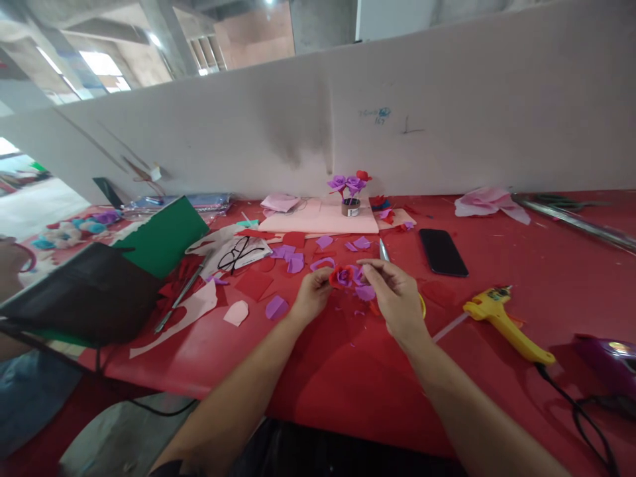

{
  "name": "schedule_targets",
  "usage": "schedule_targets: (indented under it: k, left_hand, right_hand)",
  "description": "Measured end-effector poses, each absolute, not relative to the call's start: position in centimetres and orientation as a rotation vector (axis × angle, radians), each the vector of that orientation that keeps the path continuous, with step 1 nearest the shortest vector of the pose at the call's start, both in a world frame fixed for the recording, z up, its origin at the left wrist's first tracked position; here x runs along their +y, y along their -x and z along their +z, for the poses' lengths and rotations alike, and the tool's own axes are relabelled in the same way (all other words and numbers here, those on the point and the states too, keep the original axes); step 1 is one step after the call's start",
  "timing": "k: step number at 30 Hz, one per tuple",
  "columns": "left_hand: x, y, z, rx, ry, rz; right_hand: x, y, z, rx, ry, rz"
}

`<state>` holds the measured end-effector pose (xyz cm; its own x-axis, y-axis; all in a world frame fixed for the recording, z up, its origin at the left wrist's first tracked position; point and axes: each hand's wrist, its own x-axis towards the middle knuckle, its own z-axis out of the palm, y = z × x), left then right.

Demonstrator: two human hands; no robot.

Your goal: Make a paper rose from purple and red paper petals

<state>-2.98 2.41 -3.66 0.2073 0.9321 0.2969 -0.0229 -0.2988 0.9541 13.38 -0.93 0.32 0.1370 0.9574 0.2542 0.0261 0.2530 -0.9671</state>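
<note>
Between my hands is a paper flower [342, 276] with red outer petals and a purple middle. My left hand [314, 291] pinches it from the left side. Opposite it, my right hand [395, 291] has thumb and forefinger closed on a purple paper petal [358, 273], held right beside the flower. Whether the petal touches the flower I cannot tell. Scissors lie partly hidden behind my right hand, with a blade [383, 250] and a bit of yellow handle [423, 306] showing. Loose purple petals [276, 307] and red paper pieces [254, 283] are scattered left of my hands.
A yellow glue gun [507, 321] with a cord lies at right, near a black phone [443, 252]. Finished paper flowers stand in a small pot [350, 208] at the back. Eyeglasses [241, 255], a green board [166, 238] and a black bag [82, 291] are at left, beside another person.
</note>
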Motion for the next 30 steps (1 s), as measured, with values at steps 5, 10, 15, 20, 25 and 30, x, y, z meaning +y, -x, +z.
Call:
schedule_targets:
  k: [5, 10, 15, 20, 25, 30]
  left_hand:
    - [2.4, 3.0, -3.6, 0.899, -1.574, 1.243]
    - [1.9, 2.9, -3.0, 0.934, -1.440, 1.265]
    - [1.6, 2.7, -3.1, 0.918, -1.323, 1.299]
    - [1.6, 2.6, -3.2, 0.930, -1.193, 1.318]
    - [1.3, 2.4, -2.8, 0.869, -1.140, 1.253]
    - [0.8, 2.4, -2.0, 0.745, -1.237, 1.086]
  right_hand:
    - [-1.0, -13.2, 0.4, -1.309, 1.084, 0.970]
    - [-0.7, -12.8, 0.3, -1.238, 1.058, 1.051]
    - [-0.8, -12.6, 0.6, -1.175, 0.988, 1.223]
    - [-1.2, -12.8, 0.7, -1.165, 0.962, 1.295]
    - [-1.0, -13.1, 0.5, -1.068, 0.903, 1.294]
    - [-0.6, -13.3, 0.5, -0.988, 0.895, 1.337]
